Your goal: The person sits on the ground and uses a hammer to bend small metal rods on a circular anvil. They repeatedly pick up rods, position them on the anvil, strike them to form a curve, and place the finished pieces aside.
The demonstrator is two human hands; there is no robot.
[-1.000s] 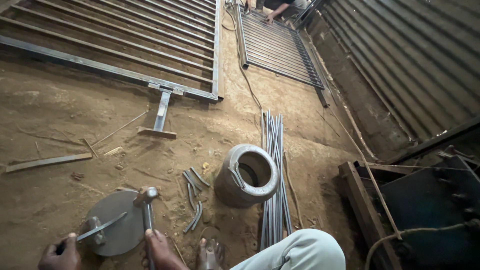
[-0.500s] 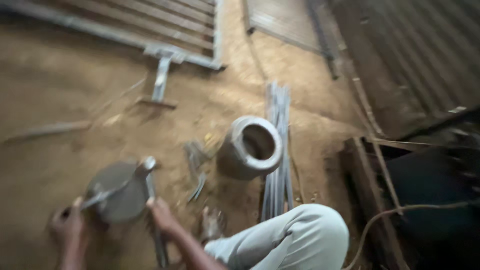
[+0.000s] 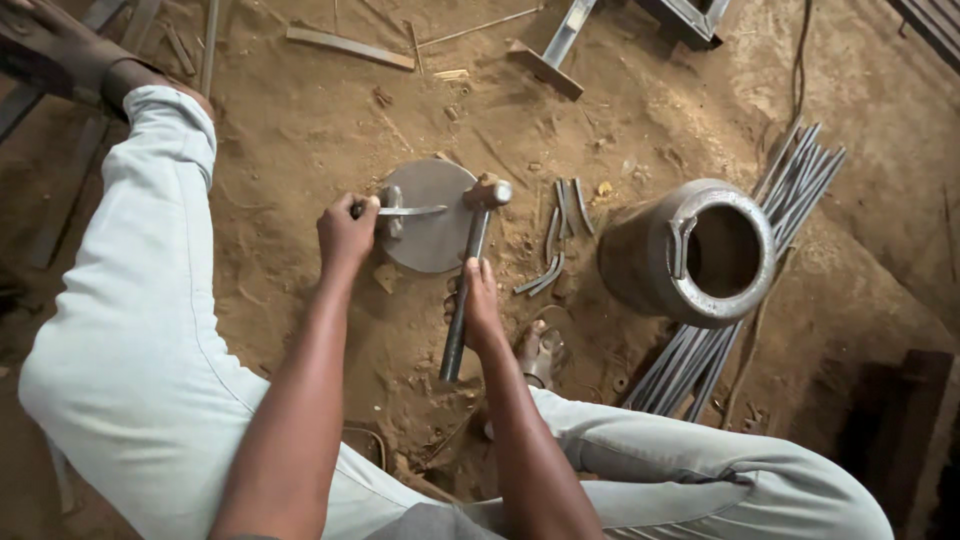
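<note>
While the flat strip lies across the round plate on the dirt | left hand clamped on the strip's near end, wrist low, should keep it flat | right hand closed mid-handle on the hammer, head resting at plate's edge; gripping nearer the handle's end would likely strike truer | arms between bent knees.

The strip's near end disappears inside the left hand, so can't see how long it is. Bundle of rods runs under the metal pot, and the angle-iron piece gets chopped off by the top edge.
</note>
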